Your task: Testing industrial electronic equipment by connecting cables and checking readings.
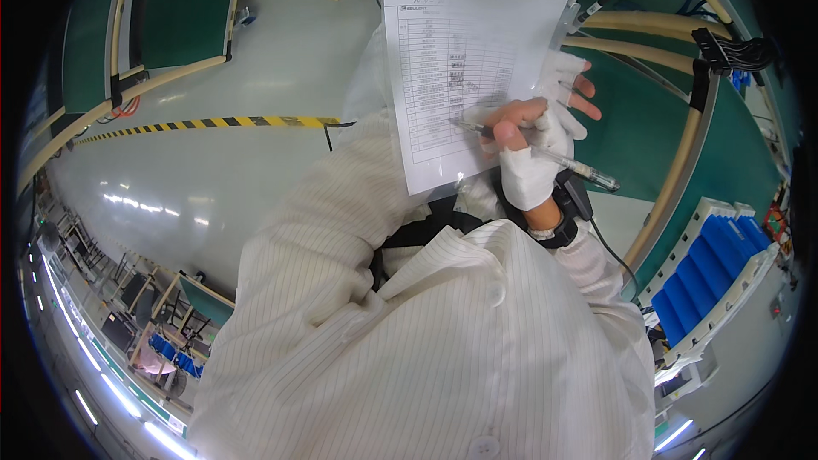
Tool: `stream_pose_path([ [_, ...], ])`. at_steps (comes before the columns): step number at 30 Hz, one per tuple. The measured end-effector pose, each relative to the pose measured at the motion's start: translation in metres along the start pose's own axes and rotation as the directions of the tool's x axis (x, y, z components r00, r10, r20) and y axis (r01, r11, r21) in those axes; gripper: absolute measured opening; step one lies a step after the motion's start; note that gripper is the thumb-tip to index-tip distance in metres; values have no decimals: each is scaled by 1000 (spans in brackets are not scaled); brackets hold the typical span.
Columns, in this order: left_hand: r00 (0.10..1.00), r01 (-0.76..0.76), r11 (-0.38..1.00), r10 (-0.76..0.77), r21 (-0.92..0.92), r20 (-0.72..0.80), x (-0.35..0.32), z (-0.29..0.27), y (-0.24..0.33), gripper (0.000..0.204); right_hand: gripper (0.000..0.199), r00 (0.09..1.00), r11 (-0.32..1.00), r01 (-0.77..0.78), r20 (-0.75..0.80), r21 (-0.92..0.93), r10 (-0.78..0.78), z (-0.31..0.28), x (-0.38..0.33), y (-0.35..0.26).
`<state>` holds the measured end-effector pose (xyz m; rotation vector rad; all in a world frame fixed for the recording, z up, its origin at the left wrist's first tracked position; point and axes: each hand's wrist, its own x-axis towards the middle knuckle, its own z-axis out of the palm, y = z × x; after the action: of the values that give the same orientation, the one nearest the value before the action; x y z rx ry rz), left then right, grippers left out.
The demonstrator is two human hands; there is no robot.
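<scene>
Seen from above: white striped coat (pixel 409 332) filling the lower frame, pale floor (pixel 256 119) with a yellow-black tape line (pixel 213 123) to the left, blue bins (pixel 707 273) at right. Printed form (pixel 460 68) in a clear sleeve, held up ahead of the chest. Right hand (pixel 528 149) in a white fingerless glove, fingers closed around a pen (pixel 545 153), tip touching the form. Left hand (pixel 567 81) behind the form's right edge, fingers spread beside it.

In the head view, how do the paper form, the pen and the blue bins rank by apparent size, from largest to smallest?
1. Paper form, largest.
2. Blue bins; they lie farther away near the rim, so this is apparent size only.
3. Pen, held in the right hand.
</scene>
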<state>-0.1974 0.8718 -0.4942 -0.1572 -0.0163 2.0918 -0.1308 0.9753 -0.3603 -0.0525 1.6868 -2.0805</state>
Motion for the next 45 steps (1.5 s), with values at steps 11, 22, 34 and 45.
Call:
stream_pose_path([
  [11, 1000, 16, 1000, -16, -1, 9, 2, 1, 0, 58, 22, 975, 947, 223, 69, -233, -213, -6, -3, 14],
  [22, 1000, 19, 1000, -19, -8, 21, 2, -3, 2, 57, 23, 962, 887, 273, 74, -373, -264, -5, 0, 28],
  [34, 998, 43, 999, -43, -15, 44, 10, 0, 1, 57, 20, 947, 855, 309, 214, -417, -238, -8, -2, 23],
  [45, 996, 61, 998, -59, -31, 60, 18, -1, -1, 57, 22, 962, 889, 272, 113, -368, -248, -7, -2, 18],
])
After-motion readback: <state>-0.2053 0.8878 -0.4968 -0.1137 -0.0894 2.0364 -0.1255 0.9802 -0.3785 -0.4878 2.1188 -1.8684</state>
